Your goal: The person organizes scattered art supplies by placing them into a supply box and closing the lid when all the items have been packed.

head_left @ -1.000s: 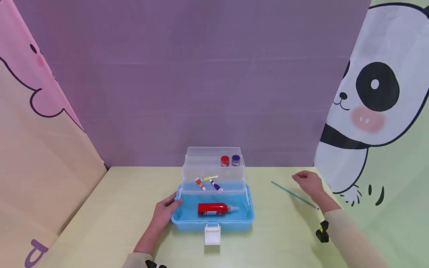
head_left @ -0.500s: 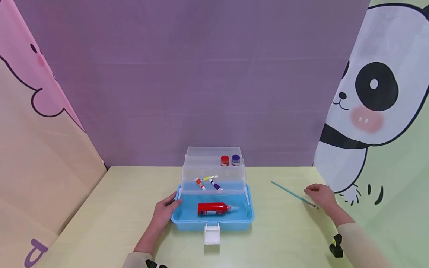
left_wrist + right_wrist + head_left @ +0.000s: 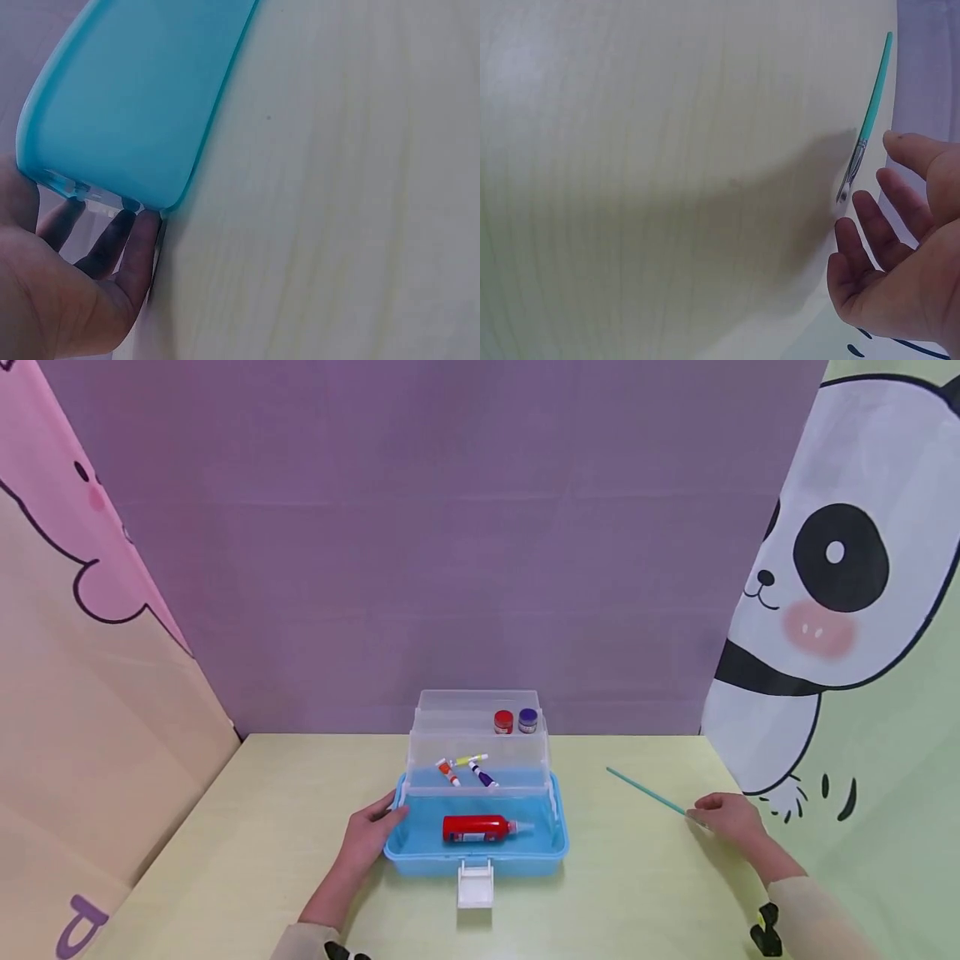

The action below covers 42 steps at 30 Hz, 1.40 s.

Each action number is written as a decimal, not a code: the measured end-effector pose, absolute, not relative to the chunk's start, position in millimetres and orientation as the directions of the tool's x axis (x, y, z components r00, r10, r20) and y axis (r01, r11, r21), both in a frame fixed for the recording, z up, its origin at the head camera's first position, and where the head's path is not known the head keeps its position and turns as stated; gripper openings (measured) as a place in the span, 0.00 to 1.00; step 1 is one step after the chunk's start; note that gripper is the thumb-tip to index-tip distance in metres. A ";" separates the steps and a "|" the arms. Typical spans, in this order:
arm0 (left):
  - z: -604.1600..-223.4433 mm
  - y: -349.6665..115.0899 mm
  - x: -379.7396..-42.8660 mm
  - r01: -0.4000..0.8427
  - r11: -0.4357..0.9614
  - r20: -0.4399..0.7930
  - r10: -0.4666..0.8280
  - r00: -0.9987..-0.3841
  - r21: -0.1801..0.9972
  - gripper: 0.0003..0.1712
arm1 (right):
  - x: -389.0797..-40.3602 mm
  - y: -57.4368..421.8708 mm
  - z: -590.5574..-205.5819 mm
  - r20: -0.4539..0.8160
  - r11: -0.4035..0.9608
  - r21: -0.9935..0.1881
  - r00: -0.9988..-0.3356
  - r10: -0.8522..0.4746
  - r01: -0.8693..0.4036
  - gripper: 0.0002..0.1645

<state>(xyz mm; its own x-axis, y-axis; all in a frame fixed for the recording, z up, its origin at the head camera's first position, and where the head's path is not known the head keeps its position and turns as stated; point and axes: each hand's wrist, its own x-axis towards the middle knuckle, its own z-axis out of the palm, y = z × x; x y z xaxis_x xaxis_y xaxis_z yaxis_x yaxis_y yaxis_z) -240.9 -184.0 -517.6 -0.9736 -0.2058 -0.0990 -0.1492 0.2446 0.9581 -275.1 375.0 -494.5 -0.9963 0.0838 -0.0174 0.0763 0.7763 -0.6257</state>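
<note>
My left hand (image 3: pixel 366 835) grips the left rim of a light blue plastic box (image 3: pixel 420 866), thumb over the edge; in the left wrist view its fingertips touch the box's (image 3: pixel 142 97) side. Inside the open box lies a red squeeze bottle (image 3: pixel 474 828). A teal paintbrush (image 3: pixel 645 789) lies slantwise on the table to the right. Over its bristle end is my right hand (image 3: pixel 727 818), hiding that end in the head view. The right wrist view has the hand (image 3: pixel 907 277) with thumb and fingers apart, beside the brush's (image 3: pixel 874 105) metal ferrule.
Clear tiered trays (image 3: pixel 442 720) rise at the box's back. They hold a red-lidded jar (image 3: pixel 503 722), a purple-lidded jar (image 3: pixel 528 721), and orange (image 3: pixel 447 772), yellow (image 3: pixel 469 759) and purple (image 3: pixel 482 774) paint tubes. A white latch (image 3: pixel 476 887) hangs in front. Printed walls border the table (image 3: pixel 600 893).
My right hand has come down and to the right, from above the brush's middle to its bristle end. The left hand, box and paintbrush stay put.
</note>
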 end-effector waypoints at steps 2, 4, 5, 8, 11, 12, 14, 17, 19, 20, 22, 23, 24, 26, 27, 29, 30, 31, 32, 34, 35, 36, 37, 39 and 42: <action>-516.7 -184.1 -240.4 -0.146 0.249 -0.094 -0.207 -0.974 0.957 0.33 | -273.9 375.4 -495.8 -0.007 0.789 -0.612 -0.998 0.064 0.055 0.21; -516.2 -183.6 -240.1 -0.146 0.252 -0.094 -0.210 -0.973 0.957 0.33 | -272.5 376.4 -497.1 0.005 0.805 -0.593 -0.999 0.041 0.030 0.21; -516.1 -183.1 -240.1 -0.149 0.254 -0.097 -0.207 -0.974 0.956 0.34 | -271.8 377.0 -497.5 0.012 0.812 -0.583 -0.999 0.031 0.018 0.20; -516.9 -182.0 -241.2 -0.150 0.253 -0.099 -0.202 -0.974 0.956 0.35 | -269.6 378.6 -497.6 0.017 0.830 -0.557 -1.000 0.023 0.010 0.19; -517.7 -182.8 -241.2 -0.162 0.248 -0.110 -0.212 -0.971 0.955 0.35 | -268.7 378.2 -497.4 0.013 0.840 -0.543 -1.000 0.009 0.001 0.16; -517.8 -183.5 -240.9 -0.165 0.249 -0.110 -0.219 -0.969 0.954 0.35 | -269.0 377.6 -497.8 0.016 0.841 -0.540 -1.000 0.004 -0.005 0.16; -518.3 -183.8 -240.1 -0.172 0.248 -0.115 -0.228 -0.967 0.953 0.35 | -269.1 377.2 -498.4 0.022 0.844 -0.536 -1.000 -0.009 -0.019 0.15; -517.3 -184.0 -239.3 -0.170 0.252 -0.113 -0.225 -0.968 0.953 0.35 | -268.8 376.1 -498.7 0.029 0.849 -0.528 -1.000 -0.006 -0.021 0.13; -516.7 -183.8 -239.4 -0.172 0.252 -0.115 -0.224 -0.968 0.952 0.35 | -268.8 375.5 -498.1 0.032 0.848 -0.530 -0.999 -0.004 -0.020 0.12; -516.3 -183.6 -239.4 -0.174 0.250 -0.117 -0.226 -0.967 0.953 0.35 | -268.8 375.1 -497.8 0.032 0.847 -0.531 -0.999 -0.002 -0.019 0.12; -515.6 -183.5 -239.4 -0.179 0.252 -0.122 -0.227 -0.966 0.951 0.36 | -269.0 374.5 -497.2 0.029 0.847 -0.531 -1.000 0.001 -0.015 0.12; -515.7 -183.6 -239.7 -0.182 0.253 -0.124 -0.227 -0.966 0.950 0.36 | -269.2 374.3 -497.3 0.028 0.849 -0.528 -1.000 0.002 -0.013 0.12; -515.8 -183.7 -239.8 -0.185 0.254 -0.128 -0.226 -0.966 0.949 0.36 | -269.6 374.2 -497.0 0.027 0.850 -0.527 -1.000 0.002 -0.012 0.12; -515.9 -183.9 -240.4 -0.184 0.255 -0.126 -0.226 -0.966 0.949 0.36 | -270.4 374.0 -496.9 0.036 0.855 -0.519 -0.999 -0.001 -0.019 0.11; -516.1 -184.0 -240.8 -0.183 0.256 -0.125 -0.224 -0.966 0.949 0.36 | -270.8 373.9 -496.5 0.040 0.857 -0.515 -0.999 -0.004 -0.024 0.11; -516.4 -184.5 -240.8 -0.183 0.253 -0.126 -0.225 -0.966 0.950 0.36 | -271.7 373.3 -496.5 0.043 0.864 -0.502 -0.999 -0.016 -0.035 0.10; -516.4 -184.8 -240.8 -0.183 0.251 -0.126 -0.226 -0.966 0.951 0.36 | -272.0 372.8 -496.3 0.047 0.868 -0.495 -0.999 -0.025 -0.045 0.10; -516.4 -185.0 -240.8 -0.181 0.251 -0.124 -0.226 -0.966 0.951 0.36 | -272.3 372.2 -496.4 0.054 0.872 -0.486 -0.998 -0.035 -0.057 0.09; -516.2 -185.1 -240.8 -0.180 0.250 -0.124 -0.224 -0.967 0.952 0.36 | -272.6 371.6 -496.1 0.061 0.878 -0.473 -0.997 -0.048 -0.071 0.08; -515.3 -185.2 -240.2 -0.180 0.248 -0.125 -0.221 -0.967 0.952 0.36 | -273.7 370.8 -496.8 0.078 0.887 -0.448 -0.994 -0.081 -0.107 0.07; -515.1 -185.2 -240.0 -0.180 0.247 -0.126 -0.220 -0.967 0.952 0.36 | -274.0 370.5 -497.3 0.089 0.891 -0.434 -0.991 -0.100 -0.129 0.07; -515.0 -185.3 -239.9 -0.180 0.247 -0.126 -0.219 -0.968 0.952 0.36 | -273.9 369.7 -497.3 0.098 0.893 -0.426 -0.989 -0.113 -0.144 0.07; -515.1 -185.2 -239.9 -0.176 0.245 -0.123 -0.218 -0.968 0.953 0.36 | -274.2 369.3 -497.8 0.111 0.895 -0.416 -0.986 -0.125 -0.160 0.06; -515.4 -185.0 -239.8 -0.170 0.242 -0.118 -0.217 -0.969 0.955 0.35 | -274.4 369.1 -499.5 0.135 0.896 -0.406 -0.981 -0.137 -0.180 0.06; -517.0 -184.9 -239.9 -0.165 0.245 -0.113 -0.213 -0.971 0.955 0.35 | -274.6 368.9 -501.2 0.150 0.895 -0.407 -0.980 -0.134 -0.185 0.06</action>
<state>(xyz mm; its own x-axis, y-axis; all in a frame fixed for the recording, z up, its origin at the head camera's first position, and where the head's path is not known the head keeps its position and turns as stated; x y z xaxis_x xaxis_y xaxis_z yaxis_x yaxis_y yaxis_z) -239.9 -184.9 -517.0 -0.9705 -0.2129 -0.1130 -0.1651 0.2455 0.9552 -274.6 368.9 -501.2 -0.9795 -0.1341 0.1502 -0.1849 0.8945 -0.4070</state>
